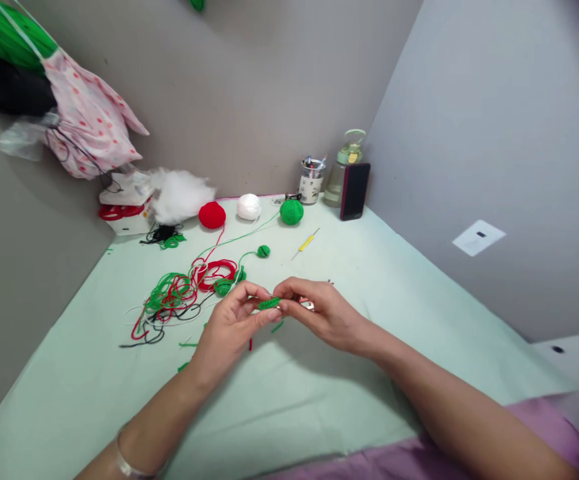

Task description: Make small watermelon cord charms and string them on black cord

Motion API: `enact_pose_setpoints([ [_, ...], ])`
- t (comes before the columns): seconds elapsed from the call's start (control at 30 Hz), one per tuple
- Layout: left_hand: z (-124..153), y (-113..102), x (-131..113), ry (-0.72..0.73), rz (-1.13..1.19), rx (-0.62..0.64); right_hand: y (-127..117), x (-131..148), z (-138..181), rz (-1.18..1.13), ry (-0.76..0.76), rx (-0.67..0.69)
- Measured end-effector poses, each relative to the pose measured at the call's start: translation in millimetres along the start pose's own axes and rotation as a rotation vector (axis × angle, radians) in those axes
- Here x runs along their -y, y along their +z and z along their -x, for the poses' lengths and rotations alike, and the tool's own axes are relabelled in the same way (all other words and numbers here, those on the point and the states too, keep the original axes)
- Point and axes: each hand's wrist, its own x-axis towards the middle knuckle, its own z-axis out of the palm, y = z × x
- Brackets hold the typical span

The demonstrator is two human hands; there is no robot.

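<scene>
A small green crocheted piece [269, 303] is held just above the table, between my two hands. My left hand [232, 320] pinches its left end between thumb and fingers. On the other end, the thumb and fingertips of my right hand [326, 312] are closed. Something shiny shows in part under the right hand, too hidden to name. Short green and red yarn snippets lie below the hands. Left of them is a tangle of red, green, black and white yarn [184, 293], beside small green crocheted parts [223, 287]. Behind lies a little green ball [264, 251] with a yarn tail.
At the back stand red [212, 215], white [248, 207] and green [292, 212] yarn balls, white stuffing [184, 195], a pen cup [312, 182], a bottle [336, 180] and a phone [355, 192]. A yellow-handled crochet hook [306, 243] lies mid-table. A dotted bag [89, 113] hangs upper left.
</scene>
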Motion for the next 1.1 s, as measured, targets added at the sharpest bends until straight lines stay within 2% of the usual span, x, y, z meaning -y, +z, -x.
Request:
enact_pose_setpoints([
  [0.13, -1.9, -0.9, -1.3, -0.006, -0.006, 0.002, -5.9, -3.3, -0.5, -0.069, -0.001, 0.013],
  [0.23, -2.0, -0.2, -1.6, -0.035, -0.005, 0.005, -13.5, -6.3, -1.8, -0.085, 0.007, -0.11],
  [0.33, -1.6, 0.5, -0.6, -0.044, -0.003, 0.015, -21.1, -7.6, -2.8, 0.067, -0.119, -0.219],
  [0.43, -1.5, -0.3, 0.6, -0.043, -0.004, 0.017, -25.2, -7.9, -2.4, 0.24, -0.267, -0.263],
  [0.57, -1.5, -2.6, 0.5, -0.049, -0.035, 0.023, -25.9, -8.8, -1.4, 0.408, -0.347, -0.253],
  [0.87, -0.8, -4.2, -1.9, -0.065, -0.105, 0.055, -25.3, -16.2, -1.6, 0.612, -0.432, -0.234],
  [1.1, -0.8, -5.6, -2.9, -0.045, -0.155, 0.126, -25.5, -18.0, -2.1, 0.573, -0.468, -0.182],
])
